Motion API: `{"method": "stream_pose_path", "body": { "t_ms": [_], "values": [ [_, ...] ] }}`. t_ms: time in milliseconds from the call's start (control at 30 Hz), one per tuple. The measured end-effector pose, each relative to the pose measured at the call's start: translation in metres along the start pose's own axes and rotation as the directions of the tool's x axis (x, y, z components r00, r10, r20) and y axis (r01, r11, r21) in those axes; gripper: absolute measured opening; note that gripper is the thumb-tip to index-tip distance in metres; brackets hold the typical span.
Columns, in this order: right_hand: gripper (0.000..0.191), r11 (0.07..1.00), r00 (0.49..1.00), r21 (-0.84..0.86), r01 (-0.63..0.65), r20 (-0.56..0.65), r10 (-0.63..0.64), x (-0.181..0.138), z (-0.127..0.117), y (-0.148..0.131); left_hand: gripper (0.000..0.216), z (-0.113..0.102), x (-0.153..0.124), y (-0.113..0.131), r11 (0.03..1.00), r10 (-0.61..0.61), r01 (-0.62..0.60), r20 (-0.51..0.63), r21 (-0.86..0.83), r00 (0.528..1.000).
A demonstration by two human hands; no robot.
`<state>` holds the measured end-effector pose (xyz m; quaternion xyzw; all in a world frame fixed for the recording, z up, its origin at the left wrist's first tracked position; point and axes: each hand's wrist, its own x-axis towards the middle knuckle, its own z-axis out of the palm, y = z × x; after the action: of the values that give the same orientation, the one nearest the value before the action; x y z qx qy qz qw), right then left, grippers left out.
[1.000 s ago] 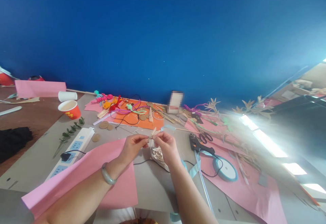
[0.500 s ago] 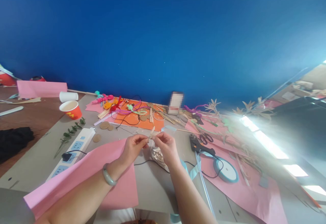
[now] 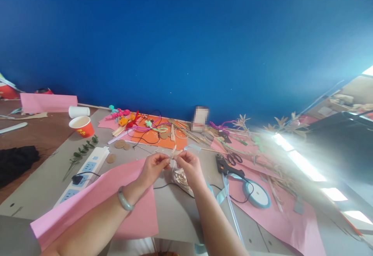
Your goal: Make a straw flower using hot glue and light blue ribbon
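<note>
Fingertips of my left hand [image 3: 155,166] and my right hand [image 3: 189,166] meet over the middle of the desk, pinching a small pale strip [image 3: 174,150] between them. The strip is thin and cream-coloured, with its tip pointing up; its exact kind is too small to tell. Under my right hand sits a roundish bundle of cream strips [image 3: 180,177], partly hidden by the wrist. A pink paper sheet [image 3: 136,213] lies beneath my left forearm, which wears a pale bangle.
To the right lie a black glue gun [image 3: 229,166], scissors [image 3: 234,158] and a blue ribbon roll [image 3: 258,194] on pink paper. At left are a power strip [image 3: 84,174], a leafy sprig [image 3: 80,155] and a red paper cup [image 3: 82,127]. Craft pieces line the blue wall [image 3: 186,46].
The view has tilted very slightly. Both hands keep their pinch on the pale strip, with hardly any visible movement.
</note>
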<state>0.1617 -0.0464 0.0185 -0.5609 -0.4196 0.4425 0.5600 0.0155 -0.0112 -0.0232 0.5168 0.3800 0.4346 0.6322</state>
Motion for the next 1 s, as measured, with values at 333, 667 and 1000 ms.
{"method": "stream_pose_path", "body": {
  "t_ms": [333, 667, 1000],
  "values": [
    [0.03, 0.907, 0.996, 0.421, -0.017, -0.069, 0.051, 0.001, -0.028, -0.051, 0.028, -0.002, 0.003, 0.003, 0.992, -0.03, 0.026, -0.027, -0.123, 0.999],
    [0.025, 0.792, 0.948, -0.606, 0.073, -0.204, -0.244, 0.019, -0.144, -0.097, 0.036, -0.005, 0.009, -0.004, 0.985, -0.042, 0.035, -0.04, -0.168, 0.998],
    [0.018, -0.084, 0.992, -0.994, 0.064, 0.054, 0.111, 0.003, -0.201, -0.029, 0.034, -0.003, 0.005, -0.005, 0.988, -0.041, 0.035, -0.038, -0.154, 0.998]
  ]
}}
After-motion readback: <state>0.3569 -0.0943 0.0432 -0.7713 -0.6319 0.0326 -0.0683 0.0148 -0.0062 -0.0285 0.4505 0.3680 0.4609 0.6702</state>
